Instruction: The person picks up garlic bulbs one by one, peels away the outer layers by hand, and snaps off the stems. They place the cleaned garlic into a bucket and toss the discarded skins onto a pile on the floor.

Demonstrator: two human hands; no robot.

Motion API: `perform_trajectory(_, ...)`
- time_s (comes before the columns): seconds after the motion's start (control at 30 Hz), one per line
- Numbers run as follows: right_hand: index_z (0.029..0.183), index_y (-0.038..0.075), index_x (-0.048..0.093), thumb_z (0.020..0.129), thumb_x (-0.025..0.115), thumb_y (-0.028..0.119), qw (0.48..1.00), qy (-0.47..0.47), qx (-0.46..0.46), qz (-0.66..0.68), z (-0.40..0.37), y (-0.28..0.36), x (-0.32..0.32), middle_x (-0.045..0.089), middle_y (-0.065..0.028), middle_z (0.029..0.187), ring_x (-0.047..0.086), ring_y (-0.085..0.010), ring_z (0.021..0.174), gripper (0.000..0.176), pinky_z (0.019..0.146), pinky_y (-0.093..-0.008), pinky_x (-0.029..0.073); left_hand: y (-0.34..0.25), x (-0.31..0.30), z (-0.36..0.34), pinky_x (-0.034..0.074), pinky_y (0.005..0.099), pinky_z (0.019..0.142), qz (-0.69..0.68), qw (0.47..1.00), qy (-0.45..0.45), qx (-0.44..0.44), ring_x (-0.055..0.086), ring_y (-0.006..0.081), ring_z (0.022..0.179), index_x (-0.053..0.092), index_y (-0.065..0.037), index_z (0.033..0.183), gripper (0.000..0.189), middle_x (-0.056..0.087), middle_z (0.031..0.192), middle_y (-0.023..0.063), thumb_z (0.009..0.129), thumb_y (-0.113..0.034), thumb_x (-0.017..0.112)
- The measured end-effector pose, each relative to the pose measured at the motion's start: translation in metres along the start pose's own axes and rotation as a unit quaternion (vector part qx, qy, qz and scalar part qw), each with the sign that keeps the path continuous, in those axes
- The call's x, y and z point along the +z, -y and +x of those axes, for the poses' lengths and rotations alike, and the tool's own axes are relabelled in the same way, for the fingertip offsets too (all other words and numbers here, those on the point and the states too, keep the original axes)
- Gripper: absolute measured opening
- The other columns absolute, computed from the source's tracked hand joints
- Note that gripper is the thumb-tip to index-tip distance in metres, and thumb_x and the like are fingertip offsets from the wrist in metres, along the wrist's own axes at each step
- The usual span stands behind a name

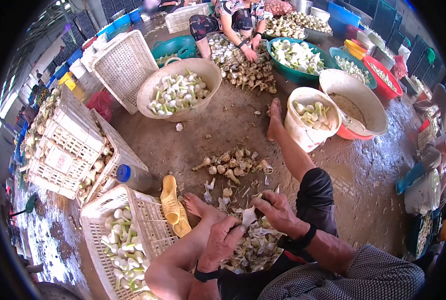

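White bulb (249,217), stem pinched in the right hand (279,214)! Left hand (221,245) half-curled beside it, hold unclear; best peel low, over the skins (257,246) below.

The held bulb (249,216) is white, and the peelings (257,245) below it mix off-white with straw tan. The unpeeled bulbs (235,162) are tan-brown; those in the bucket (305,134) are creamy white with pale green stems, the bucket itself off-white. The slippers (170,200) are yellow, the jar lid (124,173) bright blue, the tilted crate (125,67) dingy white. A deep green basin (295,75) and a red basin (391,92) stand out against the brown floor (188,145). The wristbands (207,275) are plain black, the sleeve (383,272) finely checked in black and whitish. The other person's trousers (203,27) look dark with a reddish print, probably.
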State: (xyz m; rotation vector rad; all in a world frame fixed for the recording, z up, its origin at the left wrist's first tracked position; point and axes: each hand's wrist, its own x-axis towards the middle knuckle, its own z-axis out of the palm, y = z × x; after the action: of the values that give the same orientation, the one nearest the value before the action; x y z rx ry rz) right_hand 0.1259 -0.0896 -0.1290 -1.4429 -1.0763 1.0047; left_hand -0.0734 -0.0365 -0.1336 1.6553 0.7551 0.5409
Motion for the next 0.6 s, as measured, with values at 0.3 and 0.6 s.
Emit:
perform_trajectory(0.3,0.095,0.003,0.065,0.096,0.062,0.020,0.957,0.002,0.140,0.254,-0.003,-0.016,0.002,0.065,-0.0016,0.080,0.062,-0.0109,0.070,0.018,0.063,-0.0282,0.052,-0.005,-0.003,0.000,0.045,0.0312,0.064,-0.022,0.999,0.007,0.024,0.055,0.0188,0.067,0.061,0.000,0.091,0.013,0.059,0.073,0.0095,0.086,-0.011,0.064)
perform_trajectory(0.6,0.100,0.003,0.065,0.096,0.061,0.014,0.897,-0.017,0.206,0.391,-0.004,-0.029,0.003,0.067,-0.0053,0.087,0.067,-0.0167,0.074,0.013,0.066,-0.0336,0.057,-0.013,-0.006,0.003,0.045,0.0295,0.065,0.006,0.999,0.042,0.031,0.056,0.0151,0.069,0.063,0.000,0.092,0.012,0.060,0.074,0.0073,0.087,-0.011,0.064)
